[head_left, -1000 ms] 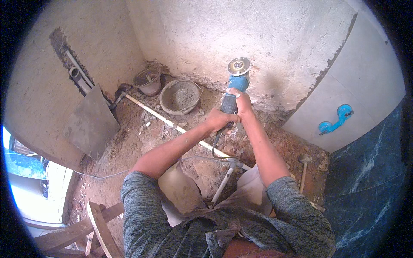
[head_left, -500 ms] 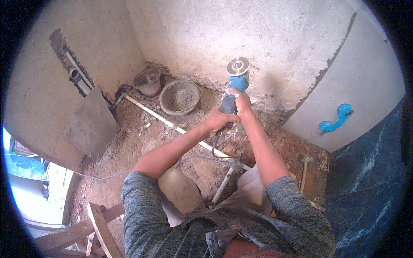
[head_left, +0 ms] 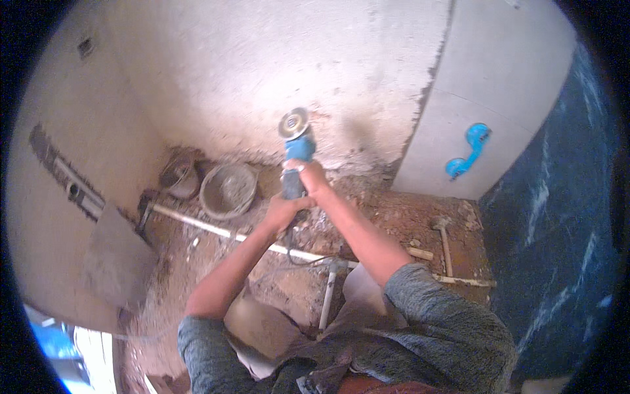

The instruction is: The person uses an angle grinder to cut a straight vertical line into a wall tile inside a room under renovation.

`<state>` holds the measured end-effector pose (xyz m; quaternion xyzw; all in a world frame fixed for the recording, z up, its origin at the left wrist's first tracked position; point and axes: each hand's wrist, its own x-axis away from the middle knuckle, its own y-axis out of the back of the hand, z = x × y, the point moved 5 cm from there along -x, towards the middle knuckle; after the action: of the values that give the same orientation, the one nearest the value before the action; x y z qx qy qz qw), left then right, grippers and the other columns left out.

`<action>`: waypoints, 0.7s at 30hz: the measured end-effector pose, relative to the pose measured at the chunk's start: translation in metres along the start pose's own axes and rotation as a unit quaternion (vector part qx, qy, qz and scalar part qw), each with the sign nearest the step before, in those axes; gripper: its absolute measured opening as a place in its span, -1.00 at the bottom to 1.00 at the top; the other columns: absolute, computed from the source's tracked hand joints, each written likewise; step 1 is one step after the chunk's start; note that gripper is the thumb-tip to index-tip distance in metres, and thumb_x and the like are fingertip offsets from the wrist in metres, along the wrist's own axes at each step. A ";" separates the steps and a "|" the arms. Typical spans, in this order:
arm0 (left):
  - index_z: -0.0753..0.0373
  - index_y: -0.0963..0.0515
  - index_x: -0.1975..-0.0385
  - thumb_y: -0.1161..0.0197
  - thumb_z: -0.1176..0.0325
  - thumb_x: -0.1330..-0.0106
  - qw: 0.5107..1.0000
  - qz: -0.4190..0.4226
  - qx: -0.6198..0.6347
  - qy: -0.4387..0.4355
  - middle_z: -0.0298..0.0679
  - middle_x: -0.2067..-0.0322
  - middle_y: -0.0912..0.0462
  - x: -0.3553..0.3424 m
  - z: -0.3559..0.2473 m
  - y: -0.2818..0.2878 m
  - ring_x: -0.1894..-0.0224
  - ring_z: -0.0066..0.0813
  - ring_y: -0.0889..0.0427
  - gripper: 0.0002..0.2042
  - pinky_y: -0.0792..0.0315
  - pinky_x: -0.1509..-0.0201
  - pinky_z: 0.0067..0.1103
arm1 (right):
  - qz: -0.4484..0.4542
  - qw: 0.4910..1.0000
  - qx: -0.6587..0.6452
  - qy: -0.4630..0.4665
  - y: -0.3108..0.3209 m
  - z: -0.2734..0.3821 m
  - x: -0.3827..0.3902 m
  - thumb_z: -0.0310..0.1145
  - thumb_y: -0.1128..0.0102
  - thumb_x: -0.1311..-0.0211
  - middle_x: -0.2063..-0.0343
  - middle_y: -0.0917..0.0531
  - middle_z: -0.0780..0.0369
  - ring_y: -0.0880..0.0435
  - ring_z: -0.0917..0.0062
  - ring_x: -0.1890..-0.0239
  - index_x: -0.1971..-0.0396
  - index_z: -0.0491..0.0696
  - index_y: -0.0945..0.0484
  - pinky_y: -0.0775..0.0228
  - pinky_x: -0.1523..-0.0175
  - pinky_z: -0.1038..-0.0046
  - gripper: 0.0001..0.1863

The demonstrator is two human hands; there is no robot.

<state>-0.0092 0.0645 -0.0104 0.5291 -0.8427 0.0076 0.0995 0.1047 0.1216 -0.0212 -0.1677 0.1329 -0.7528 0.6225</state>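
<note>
We see one blue angle grinder point(head_left: 296, 154) held out toward the plastered wall point(head_left: 262, 72), its single round disc point(head_left: 293, 123) at the far end, close against the plaster. Two hands grip it: the right hand point(head_left: 307, 176) is wrapped tight round the body just behind the blue head, and the left hand point(head_left: 283, 211) is closed round the rear of the handle, directly below the right.

To the left of the grip we count two round pans on the dirt floor: a larger one point(head_left: 228, 190) holding grey mortar, and a smaller dark one point(head_left: 179, 177) just beyond it. One long pale pipe point(head_left: 216, 228) runs along the ground beneath the hands. To the right of the grip lies one hammer point(head_left: 443, 236), well apart.

Further right and higher, one bright blue suction handle point(head_left: 467, 151) clings to the pale grey tile point(head_left: 485, 85). We can make out no packages or labels.
</note>
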 end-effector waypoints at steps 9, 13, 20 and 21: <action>0.31 -0.61 0.42 -0.39 0.31 -0.03 0.999 0.048 0.009 0.012 -0.29 0.54 -0.61 -0.020 -0.007 -0.026 0.57 -0.55 -0.54 -0.79 -0.43 0.49 -0.58 | -0.050 0.994 0.053 0.077 0.027 0.039 0.003 -0.36 -0.36 0.11 0.52 -0.63 0.24 -0.62 0.54 0.52 0.42 -0.18 -0.58 -0.48 0.39 0.48 -0.75; 0.31 -0.58 0.22 -0.40 0.20 -0.07 0.993 0.109 -0.021 -0.026 -0.28 0.40 -0.63 -0.034 -0.029 -0.049 0.43 -0.53 -0.58 -0.64 -0.48 0.35 -0.58 | -0.069 0.987 0.080 0.120 0.052 0.079 0.006 -0.37 -0.33 0.09 0.50 -0.62 0.24 -0.60 0.54 0.52 0.38 -0.17 -0.56 -0.47 0.40 0.47 -0.74; 0.42 -0.35 -0.13 -0.38 0.09 -0.13 0.978 0.152 -0.093 -0.107 -0.10 0.15 -0.61 -0.034 0.003 -0.056 0.18 -0.33 -0.61 -0.33 -0.51 0.08 -0.46 | -0.173 0.946 0.158 0.226 0.127 0.208 0.016 -0.34 -0.35 0.09 0.51 -0.60 0.24 -0.58 0.52 0.53 0.36 -0.13 -0.54 -0.46 0.39 0.42 -0.72; 0.42 -0.37 -0.12 -0.38 0.09 -0.13 0.975 0.172 -0.114 -0.082 -0.10 0.16 -0.62 -0.028 0.009 -0.057 0.19 -0.35 -0.61 -0.35 -0.51 0.08 -0.46 | -0.198 0.934 0.167 0.247 0.141 0.230 0.020 -0.34 -0.35 0.09 0.52 -0.60 0.23 -0.58 0.52 0.55 0.39 -0.14 -0.54 -0.45 0.41 0.42 -0.74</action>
<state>0.0526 0.0636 -0.0291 0.3604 -0.9216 -0.1151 0.0869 0.3235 0.0776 0.1321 0.1067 0.1189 -0.8899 0.4272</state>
